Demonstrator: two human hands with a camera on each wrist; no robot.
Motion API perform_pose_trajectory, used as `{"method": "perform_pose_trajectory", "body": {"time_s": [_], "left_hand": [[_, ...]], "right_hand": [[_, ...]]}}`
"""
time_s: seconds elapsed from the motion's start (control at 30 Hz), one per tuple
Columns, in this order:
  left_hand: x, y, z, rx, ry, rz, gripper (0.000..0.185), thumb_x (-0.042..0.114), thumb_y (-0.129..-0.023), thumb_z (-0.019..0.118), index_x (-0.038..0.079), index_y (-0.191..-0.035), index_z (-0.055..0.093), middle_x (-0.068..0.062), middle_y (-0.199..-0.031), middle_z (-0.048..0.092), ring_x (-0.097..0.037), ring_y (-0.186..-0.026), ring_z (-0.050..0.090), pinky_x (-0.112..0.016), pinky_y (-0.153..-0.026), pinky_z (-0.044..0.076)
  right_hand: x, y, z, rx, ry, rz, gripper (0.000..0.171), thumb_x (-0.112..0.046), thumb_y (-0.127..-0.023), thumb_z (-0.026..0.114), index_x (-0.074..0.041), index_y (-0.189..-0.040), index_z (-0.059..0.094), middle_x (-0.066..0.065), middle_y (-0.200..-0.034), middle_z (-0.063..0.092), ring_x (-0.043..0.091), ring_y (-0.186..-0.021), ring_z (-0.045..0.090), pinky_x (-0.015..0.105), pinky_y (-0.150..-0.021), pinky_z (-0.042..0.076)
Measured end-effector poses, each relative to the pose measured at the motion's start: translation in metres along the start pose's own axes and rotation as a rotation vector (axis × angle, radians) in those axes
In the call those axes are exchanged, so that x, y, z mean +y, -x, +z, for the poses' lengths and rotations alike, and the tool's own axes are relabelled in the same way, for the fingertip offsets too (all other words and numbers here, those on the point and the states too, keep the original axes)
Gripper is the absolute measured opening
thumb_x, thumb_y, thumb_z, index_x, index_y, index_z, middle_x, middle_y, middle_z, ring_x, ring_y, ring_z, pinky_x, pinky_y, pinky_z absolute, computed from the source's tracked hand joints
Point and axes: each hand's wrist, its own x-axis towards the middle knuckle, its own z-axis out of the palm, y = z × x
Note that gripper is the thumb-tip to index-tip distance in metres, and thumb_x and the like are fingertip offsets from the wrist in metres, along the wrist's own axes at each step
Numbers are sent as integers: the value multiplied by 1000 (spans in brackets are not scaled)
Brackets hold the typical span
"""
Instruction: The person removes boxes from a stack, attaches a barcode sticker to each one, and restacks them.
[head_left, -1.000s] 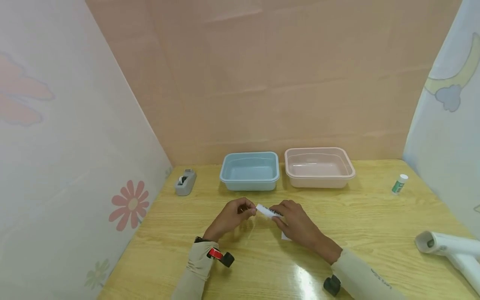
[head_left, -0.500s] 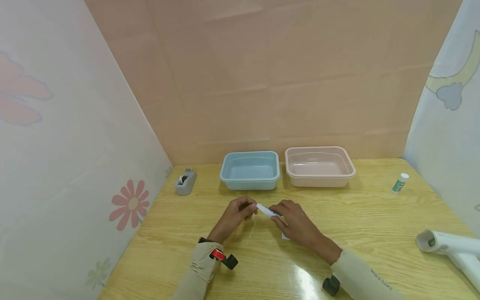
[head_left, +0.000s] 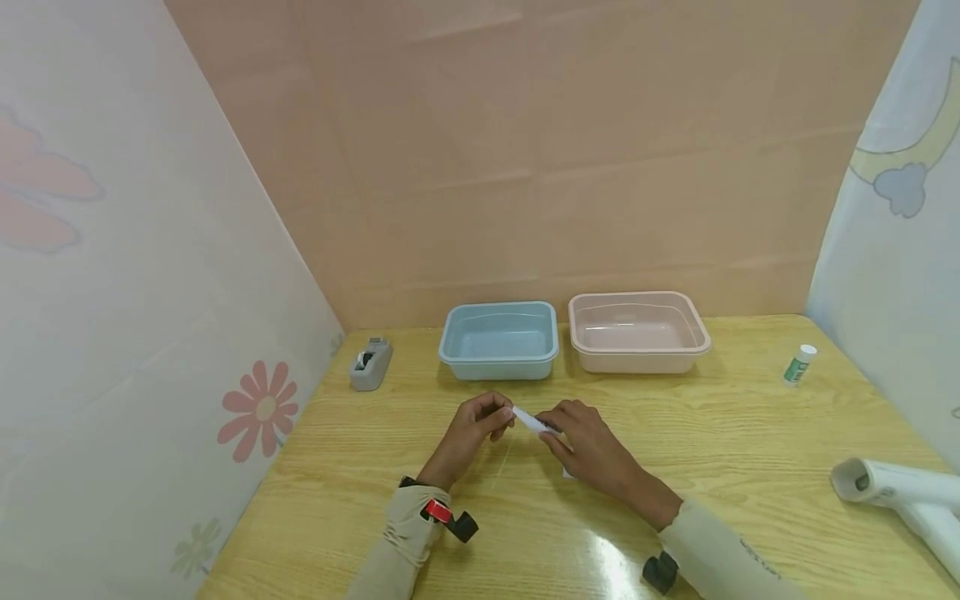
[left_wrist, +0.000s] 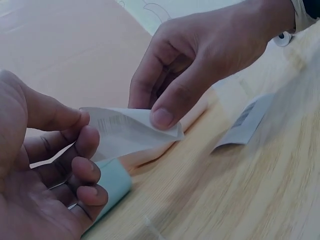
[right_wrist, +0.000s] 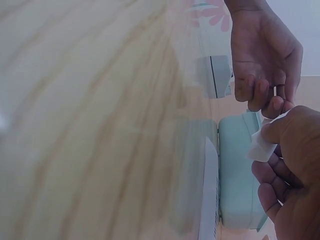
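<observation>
Two hands, left hand (head_left: 472, 429) and right hand (head_left: 588, 446) pinching one paper slip (head_left: 534, 422), two tubs (head_left: 498, 342) behind

I see the desk (head_left: 750, 433) as pale wood-grain laminate, smooth and glossy, with glare near me. The slip (head_left: 534, 421) in both grips is thin matt white paper with print. Second paper slip (left_wrist: 245, 120) lies flat. Blue tub (head_left: 498, 367) and pink tub (head_left: 637, 360) look smooth satin plastic. Tape dispenser (head_left: 371, 365) is matt grey plastic. Sleeves are beige cloth.
</observation>
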Motion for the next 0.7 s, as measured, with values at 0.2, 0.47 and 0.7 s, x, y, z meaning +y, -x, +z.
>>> {"method": "perform_pose_trajectory", "body": {"time_s": [0.2,0.47,0.7], "left_hand": [[1,1,7,22,33,-18,24,18,-103,58,-5,-106,57,-6,-90,56,-20,-72,41,-34,-70,36],[-3,1,17,-10,41,-37,21,16,-102,59,-4,-99,57,-6,-87,56,-21,-72,42,-32,-70,38],[-5,0,18,-9,108,-53,16,17,-101,59,2,-97,60,-3,-82,55,-16,-67,45,-28,-66,40]], "right_hand": [[1,0,4,-45,-31,44,40,-15,-90,77,-8,-127,64,-3,-100,65,13,-90,61,38,-79,49],[-6,-4,5,-123,-149,-5,70,-11,-93,73,-13,-153,38,1,-107,70,16,-95,67,39,-84,53],[-9,-4,2,-90,-128,-40,64,-7,-91,74,-15,-147,44,2,-107,71,23,-99,66,46,-87,53]]}}
